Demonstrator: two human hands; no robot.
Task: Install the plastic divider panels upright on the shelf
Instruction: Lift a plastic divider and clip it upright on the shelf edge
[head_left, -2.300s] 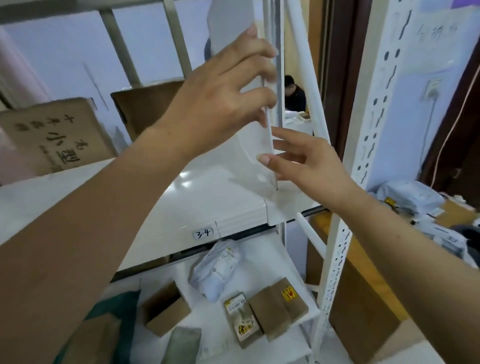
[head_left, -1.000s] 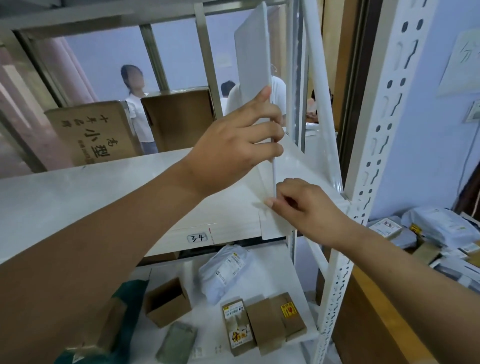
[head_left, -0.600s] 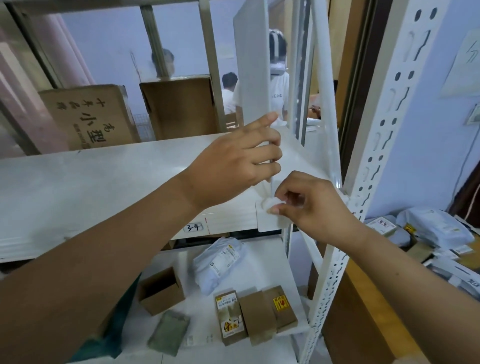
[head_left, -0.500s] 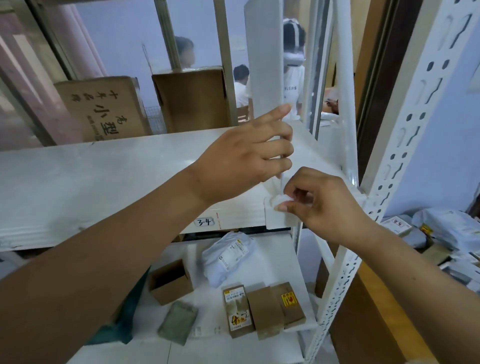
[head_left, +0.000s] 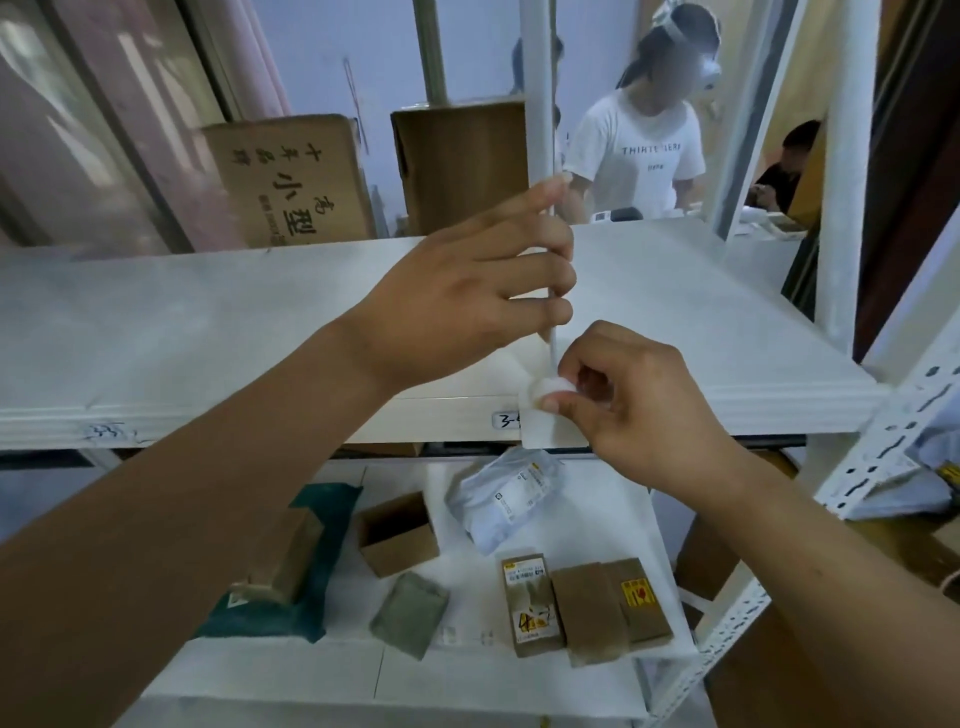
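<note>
**A:** so what are the hands doing rn?

**B:** left hand (head_left: 467, 291) is wrapped around the front edge of the divider panel (head_left: 539, 104), which stands upright, edge-on to the camera, at the front edge of the shelf (head_left: 208, 332). right hand (head_left: 639, 410) pinches a small white clip (head_left: 543, 392) at the panel's foot, right on the shelf lip.

**A:** anything in the way?

**B:** nope, two cardboard boxes (head_left: 291, 182) sit at the shelf's back edge, well apart. lower shelf (head_left: 519, 675) has small parcels (head_left: 506, 499). a person (head_left: 644, 150) stands behind the rack.
</note>
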